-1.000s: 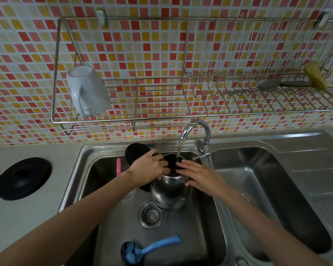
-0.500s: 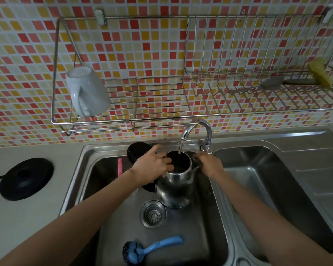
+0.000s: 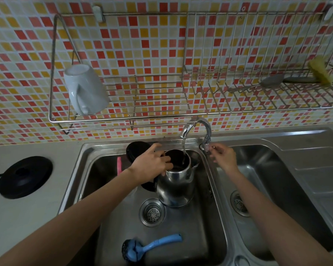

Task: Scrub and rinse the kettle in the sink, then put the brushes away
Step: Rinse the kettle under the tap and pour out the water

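One blue brush (image 3: 152, 244) near drain (image 3: 152, 212) — kettle (image 3: 176, 187) behind | mug (image 3: 85, 89) racked | tap (image 3: 196, 124) running

Right hand (image 3: 222, 157) has moved from kettle (image 3: 176, 186) to tap handle (image 3: 206, 147).

Dim, flat light here, brighter toward the upper right. Soft glare streaks the rim of the stainless steel double sink (image 3: 306, 137). Wide-angle bend bows the chrome wire wall rack (image 3: 123, 120). The picture goes soft toward the corners.
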